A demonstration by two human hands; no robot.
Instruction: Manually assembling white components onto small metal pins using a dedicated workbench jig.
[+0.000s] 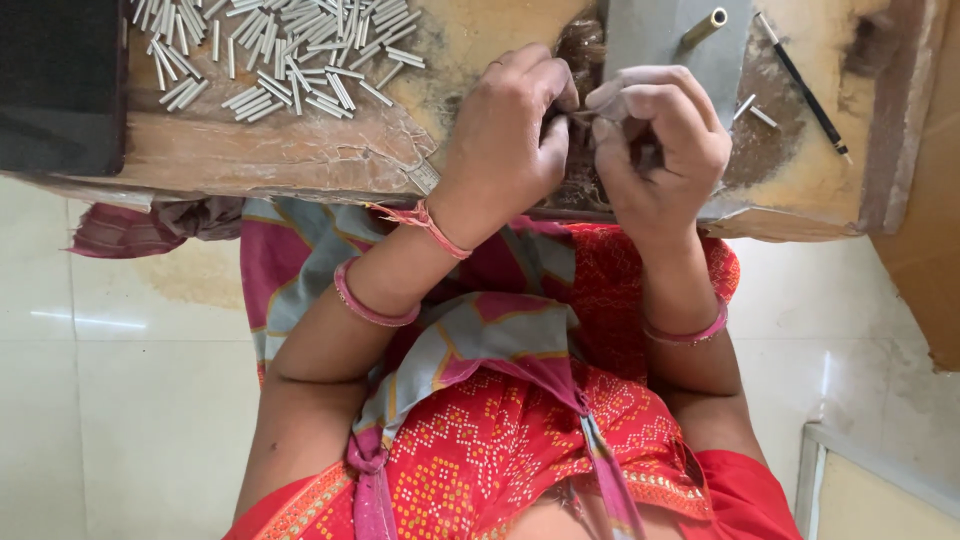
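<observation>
A thin thread-like strand (583,117) is pinched between the left hand (505,135) and right hand (655,140), fingertips closed narrow, above the worn board (320,155), beside scattered small white tubes (275,50).

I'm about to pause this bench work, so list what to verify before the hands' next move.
1. Left hand and right hand meet at the bench edge: ok.
2. Piece pinched between the fingertips: cannot tell, hidden.
3. Pile of short silver metal tubes lies near the left hand: ok.
4. Slim black pencil lies away from the hands: ok.
5. Small brass cylinder rests on the grey block: ok.
</observation>
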